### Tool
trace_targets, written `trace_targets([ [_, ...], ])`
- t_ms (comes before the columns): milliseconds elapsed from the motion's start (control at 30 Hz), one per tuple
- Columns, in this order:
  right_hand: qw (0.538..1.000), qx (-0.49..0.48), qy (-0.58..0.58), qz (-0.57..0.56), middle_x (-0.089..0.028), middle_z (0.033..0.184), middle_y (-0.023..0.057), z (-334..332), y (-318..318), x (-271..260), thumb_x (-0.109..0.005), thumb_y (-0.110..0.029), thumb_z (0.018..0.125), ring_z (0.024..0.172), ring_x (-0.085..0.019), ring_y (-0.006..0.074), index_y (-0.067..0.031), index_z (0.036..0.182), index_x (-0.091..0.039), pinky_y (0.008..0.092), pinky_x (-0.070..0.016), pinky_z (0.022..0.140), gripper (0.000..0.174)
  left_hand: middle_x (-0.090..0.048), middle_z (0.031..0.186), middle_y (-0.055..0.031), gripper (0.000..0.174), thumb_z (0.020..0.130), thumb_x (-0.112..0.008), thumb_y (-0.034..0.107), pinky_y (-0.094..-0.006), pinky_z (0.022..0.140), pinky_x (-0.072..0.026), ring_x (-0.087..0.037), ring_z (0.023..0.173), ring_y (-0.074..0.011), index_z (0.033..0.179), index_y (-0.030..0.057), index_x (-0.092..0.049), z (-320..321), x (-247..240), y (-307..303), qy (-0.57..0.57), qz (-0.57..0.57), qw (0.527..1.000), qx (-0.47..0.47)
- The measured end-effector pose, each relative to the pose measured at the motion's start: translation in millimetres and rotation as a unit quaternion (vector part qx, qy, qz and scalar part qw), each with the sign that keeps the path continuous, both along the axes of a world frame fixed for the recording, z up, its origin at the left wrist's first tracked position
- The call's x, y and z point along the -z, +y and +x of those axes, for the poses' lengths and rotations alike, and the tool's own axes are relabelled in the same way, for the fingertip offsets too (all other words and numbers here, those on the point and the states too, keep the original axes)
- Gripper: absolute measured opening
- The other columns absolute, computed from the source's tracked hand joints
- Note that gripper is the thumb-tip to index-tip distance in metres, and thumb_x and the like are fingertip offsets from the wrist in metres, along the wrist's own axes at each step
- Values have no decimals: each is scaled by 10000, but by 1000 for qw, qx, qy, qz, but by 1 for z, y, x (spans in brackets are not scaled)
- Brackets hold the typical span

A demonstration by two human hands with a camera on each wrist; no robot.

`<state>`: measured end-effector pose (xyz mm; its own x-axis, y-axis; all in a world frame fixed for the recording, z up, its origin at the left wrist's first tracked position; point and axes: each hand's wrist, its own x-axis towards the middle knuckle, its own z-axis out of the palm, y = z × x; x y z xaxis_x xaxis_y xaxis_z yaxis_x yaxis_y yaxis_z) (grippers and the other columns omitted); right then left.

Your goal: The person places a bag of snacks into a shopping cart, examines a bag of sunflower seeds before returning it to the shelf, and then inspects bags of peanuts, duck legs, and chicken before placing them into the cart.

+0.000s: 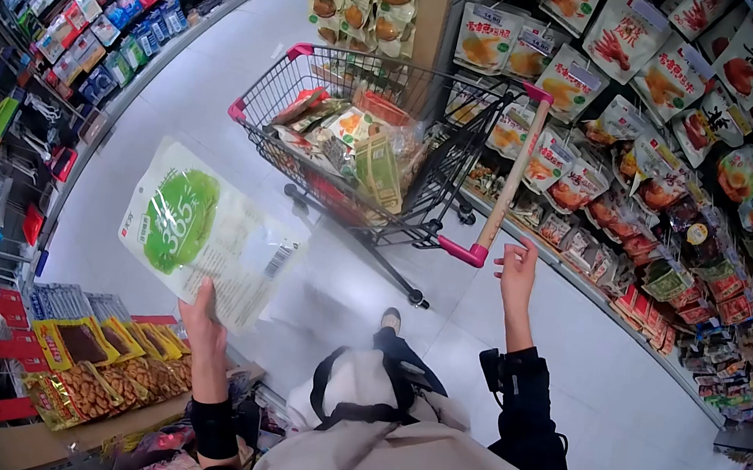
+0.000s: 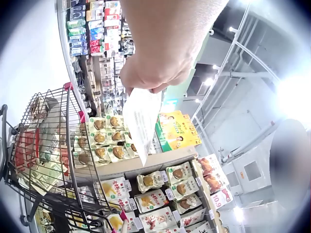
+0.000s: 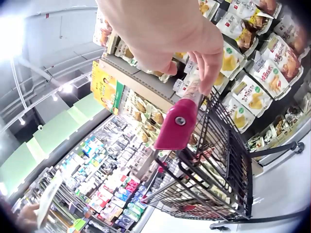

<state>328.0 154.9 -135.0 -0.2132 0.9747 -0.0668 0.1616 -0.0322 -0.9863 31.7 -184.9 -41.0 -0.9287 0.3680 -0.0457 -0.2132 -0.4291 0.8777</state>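
Observation:
My left hand (image 1: 203, 321) grips a large flat white pouch (image 1: 252, 264) with a green round patch and a barcode by its lower edge. In the left wrist view the same pouch (image 2: 142, 124) hangs below the curled fingers. Beside the handle's near end, my right hand (image 1: 517, 274) hovers with loosely bent fingers and holds nothing. The black wire shopping cart (image 1: 266, 92) has a pale handle bar (image 1: 518, 174) with pink end caps. In the right wrist view a pink cap (image 3: 177, 126) lies just below the right fingers. Several packed goods (image 1: 353, 137) lie in the cart.
Shelves of hanging food pouches (image 1: 572, 79) line the right side behind the cart. To the left runs a shelf of small colourful packs (image 1: 123, 23). Yellow snack bags (image 1: 86, 366) sit on a low display near my left forearm. Pale floor (image 1: 181, 93) spans the aisle.

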Motion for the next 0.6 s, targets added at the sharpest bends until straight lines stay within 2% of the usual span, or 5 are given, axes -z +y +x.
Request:
trace_targets([
  [167,997,-9,50,-60,-545,898,58,-18,50,25,-495,-177,862,681,-579,137,-62,1258,-279,275,-490,476,466,-464,1193,-136,470,818,-531,43,-336,882,-396,-488,1053,-226,1236,-47,-337,-22,-11,45,13,-9,1000,27],
  [300,989,22,51,-134,-538,869,17,-38,79,32,-493,-339,860,638,-514,84,-100,1130,-445,226,-436,468,364,-501,1158,-119,414,822,-524,33,-327,881,-409,-508,1025,-214,1207,-28,-385,-57,27,109,38,-22,999,8],
  [333,990,24,64,-127,-538,839,0,-40,83,34,-500,-395,846,625,-482,61,-119,1042,-502,206,-412,465,338,-506,1151,-118,410,821,-524,30,-328,879,-410,-510,1021,-212,1204,-29,-391,-64,36,121,34,-15,999,13],
  [467,994,11,50,-101,-549,701,8,-49,101,37,-513,-340,856,615,-496,63,-69,1044,-474,211,-398,451,332,-498,1159,-123,417,811,-527,11,-328,892,-391,-499,1035,-217,1201,-45,-389,-74,52,147,15,-9,1000,25],
  [600,998,13,50,-47,-565,704,40,-62,125,40,-564,-241,837,617,-502,82,-19,1078,-429,225,-397,497,354,-487,1170,-133,425,808,-522,-1,-332,904,-379,-492,1046,-224,1205,-54,-379,-70,62,158,12,-24,1000,8],
])
